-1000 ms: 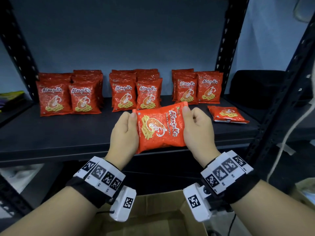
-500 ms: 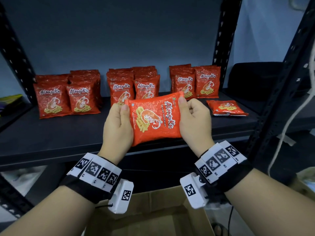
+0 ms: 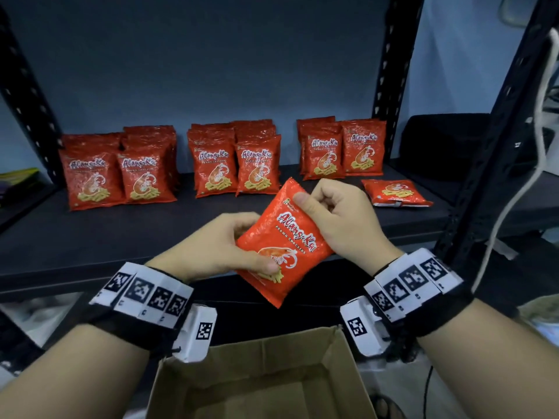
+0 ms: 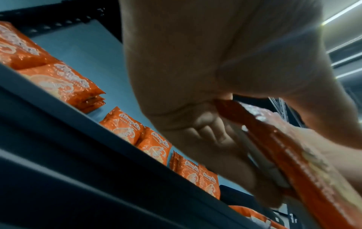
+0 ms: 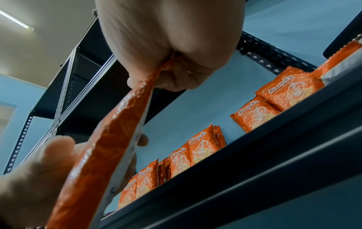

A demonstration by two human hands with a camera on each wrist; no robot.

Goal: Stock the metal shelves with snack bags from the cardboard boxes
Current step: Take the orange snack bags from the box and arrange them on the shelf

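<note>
I hold one red prawn-cracker snack bag [image 3: 287, 243] [image 4: 293, 155] [image 5: 109, 139] in both hands, tilted with its top to the upper right, in front of the black metal shelf [image 3: 151, 234]. My left hand [image 3: 230, 252] pinches its lower left edge, thumb on the front. My right hand [image 3: 329, 213] pinches its top right corner. Standing rows of the same bags [image 3: 145, 173] [image 3: 236, 164] [image 3: 341, 149] line the back of the shelf. One bag [image 3: 396, 193] lies flat at the right. An open cardboard box [image 3: 260, 382] sits below my wrists.
Black perforated uprights [image 3: 390, 77] [image 3: 508, 122] frame the shelf; a white cord [image 3: 541, 122] hangs along the right one. A dark object [image 3: 444, 143] sits on the neighbouring shelf to the right. Yellow-green packets [image 3: 18, 179] lie at the far left.
The bag has turned from lying sideways to nearly upright. My right hand rose to its top corner, and my left hand dropped to its lower edge.
</note>
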